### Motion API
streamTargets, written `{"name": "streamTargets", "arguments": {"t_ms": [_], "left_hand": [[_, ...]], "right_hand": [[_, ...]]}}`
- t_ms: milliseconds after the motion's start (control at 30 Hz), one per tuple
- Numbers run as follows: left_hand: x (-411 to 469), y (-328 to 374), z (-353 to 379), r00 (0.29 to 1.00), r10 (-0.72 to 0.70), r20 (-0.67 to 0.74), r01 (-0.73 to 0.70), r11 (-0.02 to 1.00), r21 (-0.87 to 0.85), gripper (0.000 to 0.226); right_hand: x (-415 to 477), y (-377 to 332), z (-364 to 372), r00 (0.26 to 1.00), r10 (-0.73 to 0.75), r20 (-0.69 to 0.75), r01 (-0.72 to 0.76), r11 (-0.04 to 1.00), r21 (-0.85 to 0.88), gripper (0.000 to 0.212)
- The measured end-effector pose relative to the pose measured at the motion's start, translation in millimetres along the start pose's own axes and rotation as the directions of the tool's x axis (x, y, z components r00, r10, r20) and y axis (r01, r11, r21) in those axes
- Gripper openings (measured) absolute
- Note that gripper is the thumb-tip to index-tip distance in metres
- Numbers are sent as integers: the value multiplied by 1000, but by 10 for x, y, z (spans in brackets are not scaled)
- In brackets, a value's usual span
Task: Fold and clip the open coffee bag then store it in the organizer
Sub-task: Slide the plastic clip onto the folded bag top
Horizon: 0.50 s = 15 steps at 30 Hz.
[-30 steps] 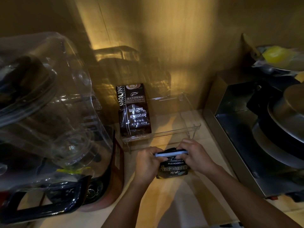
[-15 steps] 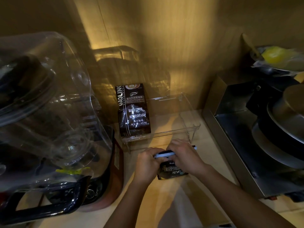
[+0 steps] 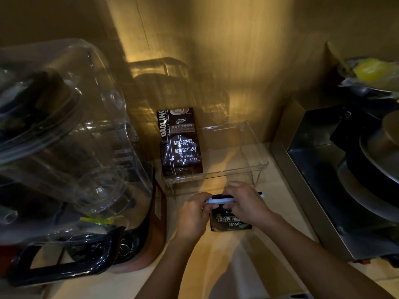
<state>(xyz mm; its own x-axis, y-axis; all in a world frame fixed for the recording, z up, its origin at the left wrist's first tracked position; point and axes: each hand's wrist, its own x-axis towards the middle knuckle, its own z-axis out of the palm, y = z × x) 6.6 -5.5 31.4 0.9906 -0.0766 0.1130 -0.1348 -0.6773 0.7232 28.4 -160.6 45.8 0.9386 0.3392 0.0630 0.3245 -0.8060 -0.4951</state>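
Pinching the long clip (image 3: 218,200) on the top of the small coffee bag (image 3: 230,222), the left hand (image 3: 192,214) and right hand (image 3: 246,203) work near the clear organizer (image 3: 254,147).

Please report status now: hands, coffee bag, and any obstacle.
Left hand and right hand both grip clip on bag top. Bag on counter, before organizer. Organizer's right side free; big bag stands left.

I see a big clear blender jug (image 3: 64,134) on a dark base at left of the desk (image 3: 218,255). At right a steel box (image 3: 323,190) holds dark pans (image 3: 375,160); something yellow (image 3: 372,69) sits behind.
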Motion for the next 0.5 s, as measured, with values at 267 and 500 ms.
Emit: {"name": "streamTargets", "arguments": {"t_ms": [267,500], "left_hand": [[-90,-50,123,989,11,-149,-9,1000,13,7],[-8,-94,74,995,-97,-10,91,967,-240,9]], "right_hand": [[-14,-7,77,998,-19,-67,15,998,-62,13],[-100,138,62,993,-50,-107,52,999,14,34]]}}
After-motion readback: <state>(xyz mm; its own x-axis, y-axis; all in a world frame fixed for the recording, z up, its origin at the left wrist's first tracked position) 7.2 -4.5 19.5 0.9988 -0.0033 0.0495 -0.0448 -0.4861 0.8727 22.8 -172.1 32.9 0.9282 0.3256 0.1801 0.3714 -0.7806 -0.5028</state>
